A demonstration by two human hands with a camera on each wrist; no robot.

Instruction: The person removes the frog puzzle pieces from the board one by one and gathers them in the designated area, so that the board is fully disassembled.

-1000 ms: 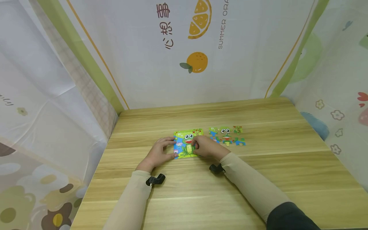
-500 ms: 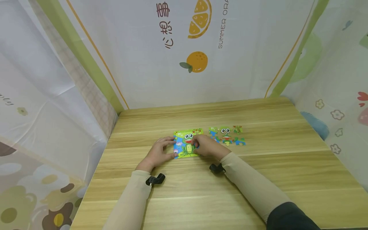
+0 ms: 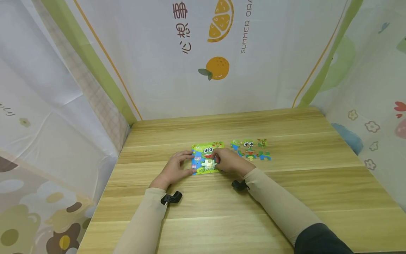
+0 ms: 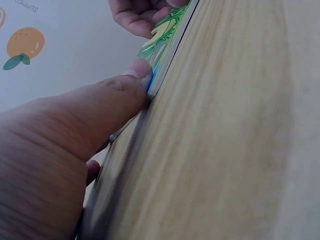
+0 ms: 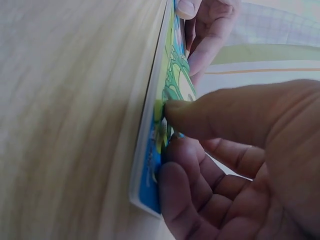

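A frog jigsaw puzzle [image 3: 198,154] in a flat board lies mid-table. My left hand [image 3: 175,168] rests along its left side with fingers spread, the thumb [image 4: 137,80] pressing the near corner. My right hand [image 3: 226,160] is over the right part of the board. Its thumb and fingertips pinch a puzzle piece [image 3: 209,164] from the frog's belly, which stands slightly tilted and catches the light. The right fingers [image 5: 175,185] hide the board's right edge in the head view. Several loose frog pieces [image 3: 249,144] lie just right of the board.
The wooden table [image 3: 203,208] extends around both arms. A printed cloth [image 3: 263,70] with oranges hangs behind its far edge, and more patterned cloth [image 3: 54,141] hangs at the left. A black wrist camera [image 3: 171,198] sits on the left sleeve, another [image 3: 240,185] on the right.
The belly piece now shows a bright glare and a distinct outline, tilted up out of the picture by the right hand's pinch. Both hands otherwise stay nearly in place.
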